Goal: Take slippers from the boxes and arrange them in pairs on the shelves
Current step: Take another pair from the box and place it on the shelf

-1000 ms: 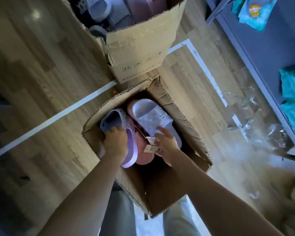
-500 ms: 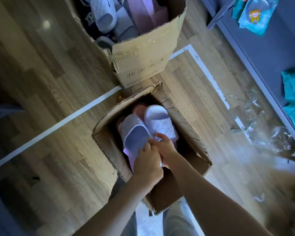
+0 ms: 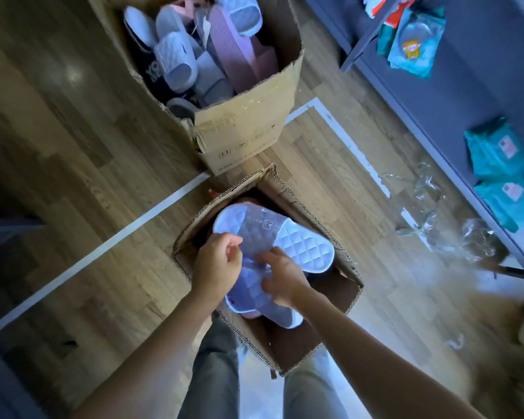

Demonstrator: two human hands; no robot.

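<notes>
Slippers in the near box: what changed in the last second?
The left hand and right hand gathered two lilac quilted slippers and lifted them together above the near box. The far box of slippers stayed put.

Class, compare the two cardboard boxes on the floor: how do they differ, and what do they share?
The far box is heaped with white, grey and pink slippers; the near box shows bare inner wall. The far box bears print on its front wall; the near box shows none. Both are open brown cardboard.
</notes>
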